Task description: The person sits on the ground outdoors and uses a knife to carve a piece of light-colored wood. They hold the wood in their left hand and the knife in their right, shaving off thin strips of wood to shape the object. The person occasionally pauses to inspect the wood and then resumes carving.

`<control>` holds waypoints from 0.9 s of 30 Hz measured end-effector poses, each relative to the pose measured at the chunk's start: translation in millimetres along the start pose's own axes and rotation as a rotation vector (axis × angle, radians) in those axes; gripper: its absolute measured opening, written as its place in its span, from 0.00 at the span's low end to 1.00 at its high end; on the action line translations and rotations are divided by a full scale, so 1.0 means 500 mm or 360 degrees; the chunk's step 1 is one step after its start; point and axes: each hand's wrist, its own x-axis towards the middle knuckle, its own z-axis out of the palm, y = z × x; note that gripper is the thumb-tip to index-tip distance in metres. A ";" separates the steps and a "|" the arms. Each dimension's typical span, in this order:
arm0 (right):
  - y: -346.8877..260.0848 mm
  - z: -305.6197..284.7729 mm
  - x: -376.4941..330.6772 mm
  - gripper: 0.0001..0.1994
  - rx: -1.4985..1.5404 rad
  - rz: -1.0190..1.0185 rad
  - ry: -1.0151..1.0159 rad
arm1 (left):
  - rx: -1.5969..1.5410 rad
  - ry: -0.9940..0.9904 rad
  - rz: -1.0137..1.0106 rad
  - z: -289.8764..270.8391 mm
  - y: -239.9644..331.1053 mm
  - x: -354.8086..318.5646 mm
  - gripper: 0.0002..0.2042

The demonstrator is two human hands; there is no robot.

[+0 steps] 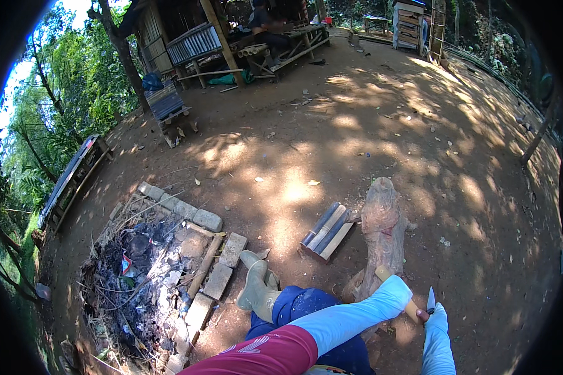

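My left hand (pixel 399 291), covered by a light blue sleeve, reaches across to the right and grips a short pale bamboo stick (pixel 412 309). The stick's end pokes out above the sleeve, against a weathered log (pixel 381 231) lying on the dirt. My right hand (pixel 436 316), also in pale blue, holds a knife (pixel 430 300) with its blade pointing up, right beside the stick. My fingers are mostly hidden by the sleeves.
Split bamboo pieces (pixel 326 230) lie left of the log. An ash-filled fire pit (pixel 141 275) edged with bricks (pixel 207 219) sits at left, near my green boot (pixel 257 289). A wooden shed (pixel 194 37) with a seated person (pixel 263 25) stands far back across the dirt yard.
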 end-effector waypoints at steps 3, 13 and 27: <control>-0.050 -0.010 -0.026 0.26 -0.0022 -0.0027 0.0056 | -0.0014 0.0064 0.0001 -0.001 -0.001 -0.007 0.17; 0.049 0.004 0.026 0.23 -0.0039 -0.0028 0.0239 | 0.0007 0.0279 0.0031 0.025 -0.007 -0.006 0.17; -0.152 0.007 -0.057 0.34 0.0520 0.0151 -0.0194 | 0.0165 0.0067 -0.0079 -0.015 0.010 0.000 0.14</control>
